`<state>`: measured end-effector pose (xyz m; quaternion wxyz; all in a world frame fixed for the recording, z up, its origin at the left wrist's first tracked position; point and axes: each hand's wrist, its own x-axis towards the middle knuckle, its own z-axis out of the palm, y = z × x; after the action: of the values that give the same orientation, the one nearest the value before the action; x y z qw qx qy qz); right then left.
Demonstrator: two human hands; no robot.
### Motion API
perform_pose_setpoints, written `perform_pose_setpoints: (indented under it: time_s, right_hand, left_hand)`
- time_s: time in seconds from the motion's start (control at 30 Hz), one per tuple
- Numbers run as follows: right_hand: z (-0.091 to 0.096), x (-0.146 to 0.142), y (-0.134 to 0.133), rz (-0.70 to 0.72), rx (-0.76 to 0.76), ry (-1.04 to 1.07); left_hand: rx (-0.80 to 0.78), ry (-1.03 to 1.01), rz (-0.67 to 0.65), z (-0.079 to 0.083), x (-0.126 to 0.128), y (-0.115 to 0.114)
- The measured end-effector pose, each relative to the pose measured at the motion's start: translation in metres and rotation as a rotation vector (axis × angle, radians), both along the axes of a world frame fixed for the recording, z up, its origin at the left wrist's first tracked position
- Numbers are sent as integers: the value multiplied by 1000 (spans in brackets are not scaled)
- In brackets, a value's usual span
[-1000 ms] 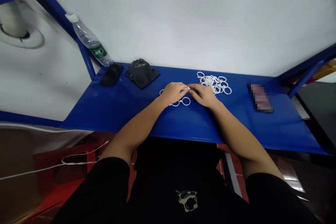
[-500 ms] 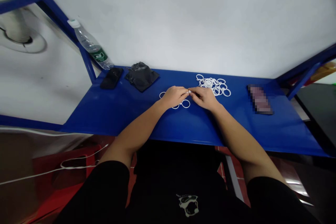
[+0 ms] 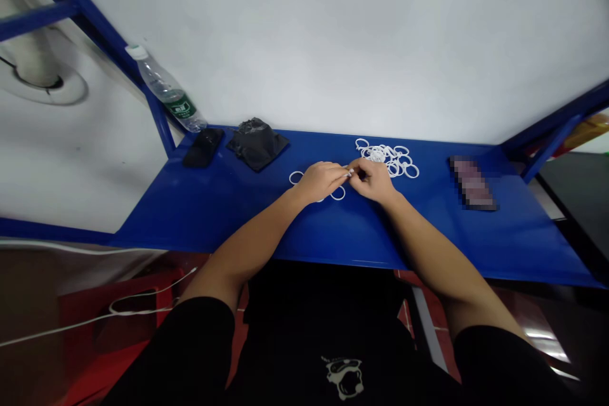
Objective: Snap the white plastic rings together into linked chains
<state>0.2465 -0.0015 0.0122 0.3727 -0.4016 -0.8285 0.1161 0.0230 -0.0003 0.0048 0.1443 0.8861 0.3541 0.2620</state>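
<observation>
The left hand (image 3: 321, 181) and right hand (image 3: 372, 181) pinch a small white piece (image 3: 349, 172) between their fingertips, white plastic rings (image 3: 385, 158) piled within easy reach on the blue tabletop (image 3: 214, 216).

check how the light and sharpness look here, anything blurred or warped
head view: the wide lens bows the blue shelf; light is soft and even, with glare on the floor at lower right; the left hand and right hand look fairly sharp, the white rings slightly soft; a pixelated patch hides something at the shelf's right end
</observation>
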Motion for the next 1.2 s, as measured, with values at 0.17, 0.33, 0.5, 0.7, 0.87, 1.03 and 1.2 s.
perform_pose_setpoints:
  time_s: [0.17, 0.33, 0.5, 0.7, 0.87, 1.03, 1.2]
  right_hand:
    - [6, 15, 4, -148, 45, -40]
    - [14, 43, 18, -437, 69, -143]
    - [17, 55, 23, -477, 12, -158]
    - [10, 29, 11, -251, -35, -129]
    - [3, 2, -2, 4, -70, -126]
    - [-2, -2, -2, 45, -70, -55]
    - [-8, 5, 3, -55, -53, 8]
  left_hand:
    - [-37, -143, 182, 5, -14, 6]
    - [-110, -56, 289, 16, -37, 17]
    - [-224, 139, 238, 14, -38, 16]
    - [-125, 137, 271, 4, -31, 19]
    - [-63, -160, 265, -7, -17, 14]
    - [-223, -532, 141, -19, -3, 7]
    - [-259, -689, 18, -18, 0, 6]
